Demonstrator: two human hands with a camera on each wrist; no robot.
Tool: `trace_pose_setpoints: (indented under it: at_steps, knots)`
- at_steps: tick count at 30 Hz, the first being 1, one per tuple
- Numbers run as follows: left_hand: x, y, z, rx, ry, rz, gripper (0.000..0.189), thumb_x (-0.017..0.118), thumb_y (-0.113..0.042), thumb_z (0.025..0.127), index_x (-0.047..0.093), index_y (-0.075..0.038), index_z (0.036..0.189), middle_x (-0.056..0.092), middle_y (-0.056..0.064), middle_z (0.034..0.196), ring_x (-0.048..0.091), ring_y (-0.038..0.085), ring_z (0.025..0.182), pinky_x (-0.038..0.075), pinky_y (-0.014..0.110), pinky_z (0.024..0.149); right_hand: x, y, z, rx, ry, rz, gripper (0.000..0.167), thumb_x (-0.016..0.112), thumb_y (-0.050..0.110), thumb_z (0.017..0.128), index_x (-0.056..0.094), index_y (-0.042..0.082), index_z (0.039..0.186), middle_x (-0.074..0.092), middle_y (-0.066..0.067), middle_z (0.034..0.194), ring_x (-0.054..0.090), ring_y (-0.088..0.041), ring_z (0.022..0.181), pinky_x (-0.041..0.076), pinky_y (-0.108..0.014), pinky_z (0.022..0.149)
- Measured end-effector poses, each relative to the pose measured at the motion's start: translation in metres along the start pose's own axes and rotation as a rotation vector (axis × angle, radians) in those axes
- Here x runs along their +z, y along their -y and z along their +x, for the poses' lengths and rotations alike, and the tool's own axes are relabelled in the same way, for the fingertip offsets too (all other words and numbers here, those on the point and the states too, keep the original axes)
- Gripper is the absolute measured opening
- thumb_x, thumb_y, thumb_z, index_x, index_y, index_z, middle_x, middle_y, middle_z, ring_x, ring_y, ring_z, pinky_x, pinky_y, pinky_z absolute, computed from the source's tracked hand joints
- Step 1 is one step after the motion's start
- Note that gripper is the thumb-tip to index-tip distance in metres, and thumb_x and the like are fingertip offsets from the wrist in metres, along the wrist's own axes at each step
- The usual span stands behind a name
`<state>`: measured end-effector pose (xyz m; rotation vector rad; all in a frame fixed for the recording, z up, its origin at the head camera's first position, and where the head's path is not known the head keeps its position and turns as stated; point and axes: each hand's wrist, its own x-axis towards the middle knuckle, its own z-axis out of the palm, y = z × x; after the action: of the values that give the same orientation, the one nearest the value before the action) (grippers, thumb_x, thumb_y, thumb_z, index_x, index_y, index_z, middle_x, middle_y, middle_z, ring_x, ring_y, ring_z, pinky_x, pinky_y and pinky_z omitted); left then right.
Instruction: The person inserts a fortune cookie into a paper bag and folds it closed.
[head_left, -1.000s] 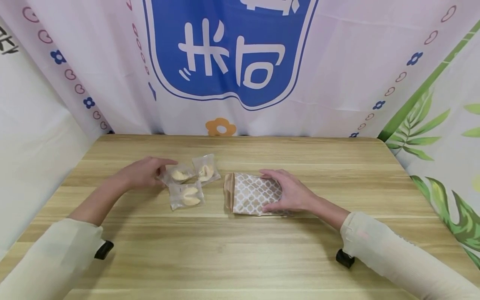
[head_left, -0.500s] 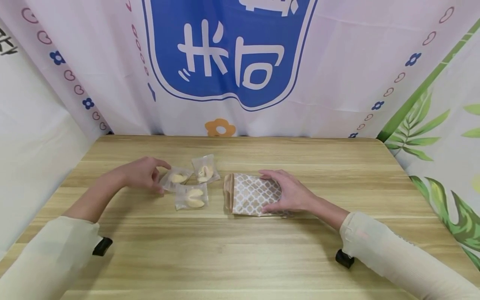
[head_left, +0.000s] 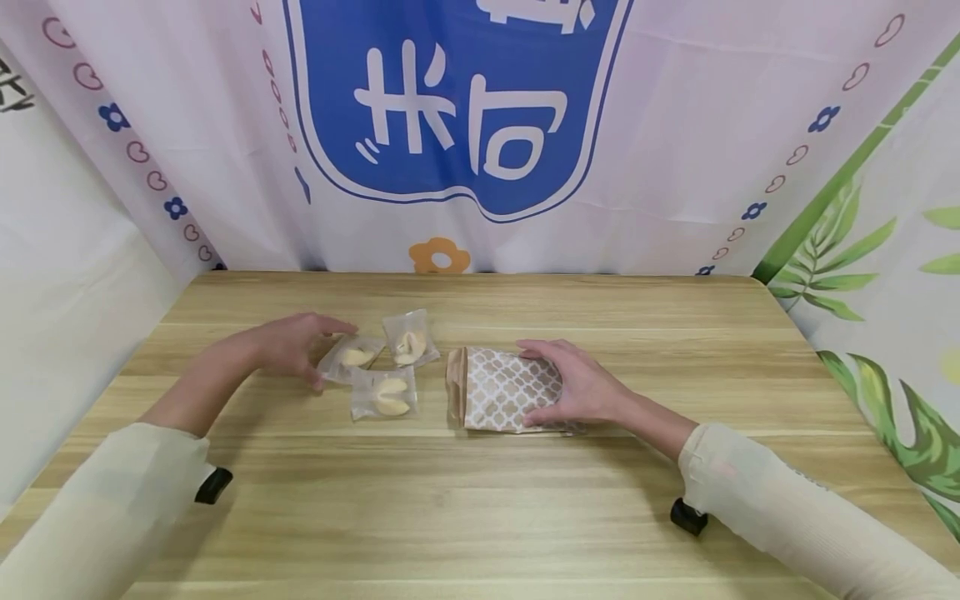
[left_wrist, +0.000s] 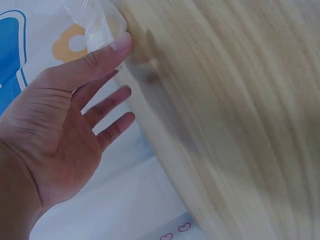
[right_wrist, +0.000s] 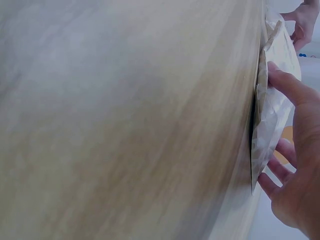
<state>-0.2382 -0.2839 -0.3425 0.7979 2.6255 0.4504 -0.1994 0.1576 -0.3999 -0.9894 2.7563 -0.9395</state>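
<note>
Three fortune cookies in clear wrappers lie grouped left of centre: a left one (head_left: pixel 352 357), a back one (head_left: pixel 410 340) and a front one (head_left: pixel 386 393). My left hand (head_left: pixel 291 343) is at the left packet, thumb and fingers spread apart at its left end. In the left wrist view, the thumb tip overlaps the wrapper (left_wrist: pixel 102 25) and the other fingers extend loosely. To the right, a folded paper bag (head_left: pixel 501 392) with a white lattice pattern lies flat, its brown mouth facing the cookies. My right hand (head_left: pixel 581 385) grips it, thumb at the near edge, fingers at the far edge.
All of it lies on a wood-grain table (head_left: pixel 450 517). Behind the table's back edge hangs a white curtain (head_left: pixel 660 167) with a blue emblem. Leaf-printed cloth (head_left: pixel 900 333) is on the right side. Each sleeve has a small black device (head_left: pixel 688 517) under it.
The front cookie packet has shifted slightly right and turned since the first frame. My left hand drew back a little, then spread its thumb and fingers wider by the left packet. The right hand stays put.
</note>
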Motion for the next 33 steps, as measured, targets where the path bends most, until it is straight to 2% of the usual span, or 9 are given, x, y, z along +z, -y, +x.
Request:
trace_pose_setpoints:
  at_steps: [4,10,17,26,33]
  knots:
    - [0.002,0.002,0.001,0.001,0.011,-0.034,0.095,0.096,-0.010,0.067,0.048,0.014,0.145,0.053,0.033,0.144,0.049,0.055,0.131,0.037,0.067,0.111,0.000,-0.001,-0.001,-0.001,0.002,-0.001,0.109,0.097,0.044,0.066,0.045,0.009,0.155,0.062,-0.006,0.143,0.051,-0.033,0.135,0.038,-0.062,0.113]
    - [0.005,0.003,0.000,0.001,-0.039,-0.050,0.092,0.096,-0.010,0.069,0.049,0.012,0.145,0.060,0.027,0.132,0.055,0.046,0.123,0.042,0.065,0.106,-0.001,-0.002,0.000,-0.002,0.002,0.007,0.108,0.097,0.044,0.067,0.045,0.009,0.155,0.062,-0.006,0.143,0.051,-0.033,0.135,0.038,-0.061,0.113]
    - [0.005,0.007,-0.003,0.004,-0.073,-0.029,0.092,0.096,-0.013,0.069,0.049,0.011,0.145,0.058,0.019,0.118,0.056,0.034,0.110,0.049,0.057,0.095,0.000,-0.002,0.000,-0.011,-0.002,0.005,0.108,0.097,0.045,0.067,0.045,0.008,0.154,0.064,-0.006,0.141,0.052,-0.033,0.134,0.039,-0.060,0.113]
    - [0.003,0.007,-0.009,0.046,-0.148,-0.043,0.079,0.092,-0.012,0.075,0.054,0.013,0.140,0.060,0.019,0.117,0.058,0.037,0.110,0.050,0.057,0.093,0.000,-0.001,0.000,-0.017,-0.008,0.021,0.107,0.097,0.044,0.067,0.045,0.007,0.154,0.064,-0.008,0.140,0.052,-0.034,0.134,0.038,-0.060,0.114]
    - [0.000,0.008,-0.014,0.033,-0.167,-0.030,0.077,0.092,-0.012,0.075,0.055,0.013,0.138,0.060,0.021,0.121,0.059,0.039,0.113,0.050,0.059,0.096,0.000,-0.003,-0.001,-0.025,-0.029,0.010,0.107,0.097,0.044,0.067,0.045,0.007,0.154,0.066,-0.008,0.138,0.055,-0.034,0.132,0.039,-0.060,0.113]
